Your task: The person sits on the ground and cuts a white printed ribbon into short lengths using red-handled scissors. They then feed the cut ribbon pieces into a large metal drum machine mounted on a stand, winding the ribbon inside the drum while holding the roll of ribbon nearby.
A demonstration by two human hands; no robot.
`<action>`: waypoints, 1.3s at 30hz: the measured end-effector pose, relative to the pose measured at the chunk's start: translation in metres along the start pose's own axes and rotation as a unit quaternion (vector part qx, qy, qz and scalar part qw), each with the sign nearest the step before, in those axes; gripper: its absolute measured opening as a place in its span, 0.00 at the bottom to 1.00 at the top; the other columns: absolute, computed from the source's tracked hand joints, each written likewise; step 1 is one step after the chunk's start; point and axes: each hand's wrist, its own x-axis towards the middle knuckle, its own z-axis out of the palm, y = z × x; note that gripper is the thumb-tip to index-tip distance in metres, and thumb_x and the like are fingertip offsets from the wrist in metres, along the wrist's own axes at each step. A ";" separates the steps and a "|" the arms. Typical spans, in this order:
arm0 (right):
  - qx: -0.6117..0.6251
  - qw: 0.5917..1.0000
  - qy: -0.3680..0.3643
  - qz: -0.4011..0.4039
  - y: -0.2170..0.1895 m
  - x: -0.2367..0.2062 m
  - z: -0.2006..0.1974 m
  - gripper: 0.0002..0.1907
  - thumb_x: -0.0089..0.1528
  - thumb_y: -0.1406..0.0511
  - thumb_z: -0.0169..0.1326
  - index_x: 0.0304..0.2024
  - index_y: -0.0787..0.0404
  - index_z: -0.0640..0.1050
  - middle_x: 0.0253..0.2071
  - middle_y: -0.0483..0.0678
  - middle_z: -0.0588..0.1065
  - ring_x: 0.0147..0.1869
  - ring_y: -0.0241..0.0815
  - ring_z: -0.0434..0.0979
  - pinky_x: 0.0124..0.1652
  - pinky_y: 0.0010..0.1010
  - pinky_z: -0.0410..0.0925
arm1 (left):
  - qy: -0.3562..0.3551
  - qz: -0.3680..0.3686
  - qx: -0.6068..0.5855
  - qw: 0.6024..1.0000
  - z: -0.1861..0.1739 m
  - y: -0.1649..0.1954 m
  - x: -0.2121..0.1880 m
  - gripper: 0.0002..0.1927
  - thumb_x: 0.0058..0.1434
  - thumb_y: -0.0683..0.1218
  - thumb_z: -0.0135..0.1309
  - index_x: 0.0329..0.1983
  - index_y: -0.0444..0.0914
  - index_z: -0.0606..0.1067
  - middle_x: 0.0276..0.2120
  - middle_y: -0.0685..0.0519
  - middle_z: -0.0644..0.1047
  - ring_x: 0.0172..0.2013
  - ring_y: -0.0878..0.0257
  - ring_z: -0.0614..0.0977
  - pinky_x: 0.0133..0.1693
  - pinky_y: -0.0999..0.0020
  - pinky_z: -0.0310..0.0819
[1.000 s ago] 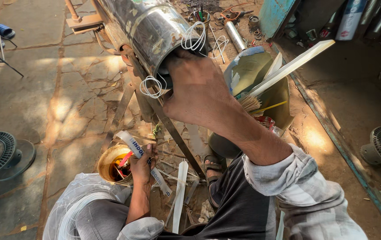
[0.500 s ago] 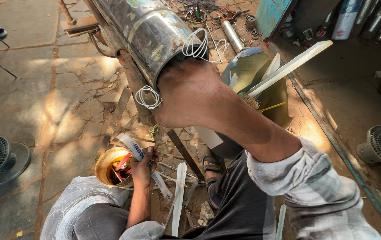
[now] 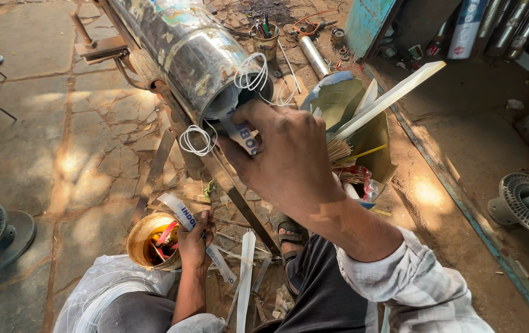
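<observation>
Right hand (image 3: 286, 154) clamps a white printed plastic strip (image 3: 239, 132) at the open end of the steel cylindrical housing (image 3: 184, 55), left hand (image 3: 195, 237) grips another strip low near the brass-coloured can (image 3: 147, 237); a slip could snag the white wire loops (image 3: 196, 140).

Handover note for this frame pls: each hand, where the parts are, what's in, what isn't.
Right hand: at the open end of the steel cylinder, pinching a white strip at its mouth.
Left hand: low by the knee, gripping another white strip, beside the brass tin.
Wire loops hang from the cylinder mouth; another loop below it.
Done: one strip partly at the mouth.
Left: the strip in the left hand is not in; more strips lie on the ground.
</observation>
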 end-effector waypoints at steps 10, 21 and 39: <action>0.014 0.998 -0.020 -0.062 -0.002 0.020 -0.006 0.08 0.61 0.66 0.62 0.41 0.63 0.85 0.31 0.52 0.83 0.26 0.41 0.83 0.33 0.34 0.76 | 0.013 -0.012 -0.009 1.000 -0.001 0.000 0.004 0.14 0.63 0.46 0.61 0.41 0.27 0.80 0.28 0.48 0.81 0.23 0.67 0.76 0.19 0.77 0.57; -0.087 0.985 -0.139 -0.059 -0.012 0.045 -0.001 0.16 0.48 0.61 0.62 0.30 0.69 0.81 0.24 0.58 0.79 0.29 0.55 0.83 0.34 0.44 0.77 | 0.001 -0.015 -0.042 0.999 -0.005 -0.003 0.008 0.14 0.63 0.46 0.62 0.41 0.27 0.80 0.29 0.48 0.81 0.24 0.67 0.76 0.19 0.77 0.57; -0.028 0.999 -0.026 -0.015 0.002 0.021 0.016 0.09 0.61 0.63 0.65 0.34 0.65 0.82 0.23 0.51 0.79 0.23 0.43 0.78 0.28 0.38 0.72 | -0.002 -0.018 -0.029 0.999 0.001 -0.004 0.010 0.12 0.64 0.44 0.59 0.40 0.28 0.80 0.28 0.49 0.80 0.23 0.68 0.75 0.19 0.77 0.58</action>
